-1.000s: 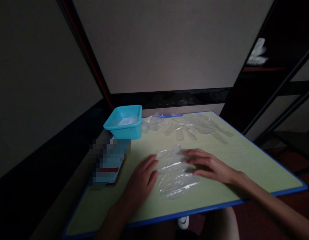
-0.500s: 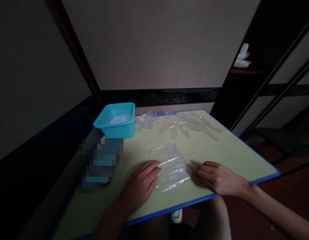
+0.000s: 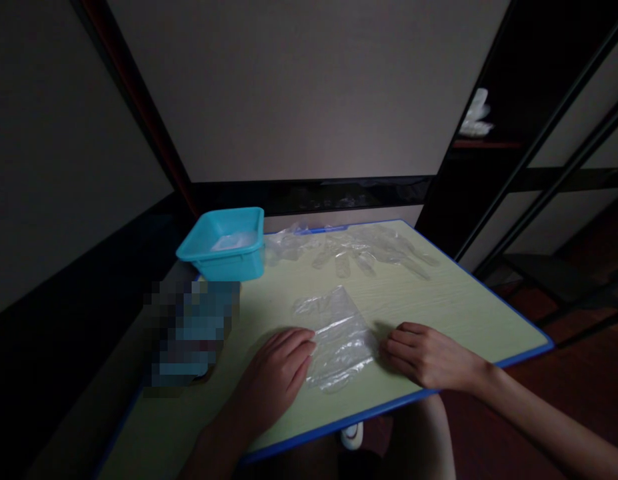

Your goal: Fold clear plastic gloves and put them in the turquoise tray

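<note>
"Where do we find the clear plastic piece?"

"We see it lying flat and creased on the table, near the front edge, between our two hands."

"What is our left hand doing?"

"It rests palm down at the left side of the plastic, its fingers together and slightly bent, the tips on the edge. We cannot tell whether they pinch it."

"And our right hand?"

"It rests by the opposite side, with the fingers curled inward. Their tips are tucked in shadow, so we cannot tell whether they grip the corner or only lie beside it."

"What else do we have around us?"

"Toward the back, we have a spread of clear plastic gloves, some with finger shapes splayed toward us. At the far left corner stands a blue basin with something white inside. Nearer us, along the left edge, lies a bluish object, too blurred for us to name."
</note>
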The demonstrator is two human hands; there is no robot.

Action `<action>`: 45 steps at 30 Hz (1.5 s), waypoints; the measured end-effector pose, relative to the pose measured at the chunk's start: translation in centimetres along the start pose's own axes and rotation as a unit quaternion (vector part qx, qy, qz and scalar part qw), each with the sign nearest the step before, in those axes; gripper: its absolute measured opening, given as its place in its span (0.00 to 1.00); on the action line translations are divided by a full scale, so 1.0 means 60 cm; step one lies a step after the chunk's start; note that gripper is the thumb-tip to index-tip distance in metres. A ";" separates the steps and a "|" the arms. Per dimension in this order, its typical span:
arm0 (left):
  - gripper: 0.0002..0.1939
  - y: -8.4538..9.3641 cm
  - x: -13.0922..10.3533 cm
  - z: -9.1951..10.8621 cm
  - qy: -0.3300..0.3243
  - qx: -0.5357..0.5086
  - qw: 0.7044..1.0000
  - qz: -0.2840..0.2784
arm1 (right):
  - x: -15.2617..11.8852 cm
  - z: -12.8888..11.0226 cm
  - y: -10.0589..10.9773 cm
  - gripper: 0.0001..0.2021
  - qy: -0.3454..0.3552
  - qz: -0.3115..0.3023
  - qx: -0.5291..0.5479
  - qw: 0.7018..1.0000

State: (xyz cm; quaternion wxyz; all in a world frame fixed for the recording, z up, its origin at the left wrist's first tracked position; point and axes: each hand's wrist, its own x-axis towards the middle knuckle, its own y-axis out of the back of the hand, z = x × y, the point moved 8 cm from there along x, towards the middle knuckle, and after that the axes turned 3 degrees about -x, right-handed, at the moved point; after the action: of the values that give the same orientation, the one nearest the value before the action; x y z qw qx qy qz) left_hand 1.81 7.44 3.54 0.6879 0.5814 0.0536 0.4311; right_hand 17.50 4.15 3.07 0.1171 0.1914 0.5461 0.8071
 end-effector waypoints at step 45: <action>0.22 0.009 0.002 -0.108 0.278 -0.214 0.935 0.051 | 0.059 0.150 -0.085 0.11 -0.311 0.045 0.489 0.813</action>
State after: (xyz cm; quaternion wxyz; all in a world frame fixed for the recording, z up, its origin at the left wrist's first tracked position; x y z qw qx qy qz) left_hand -2.11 12.38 2.01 0.7305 0.2794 0.1197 0.6115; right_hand 18.17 14.99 1.97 0.1352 0.4890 0.7939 0.3351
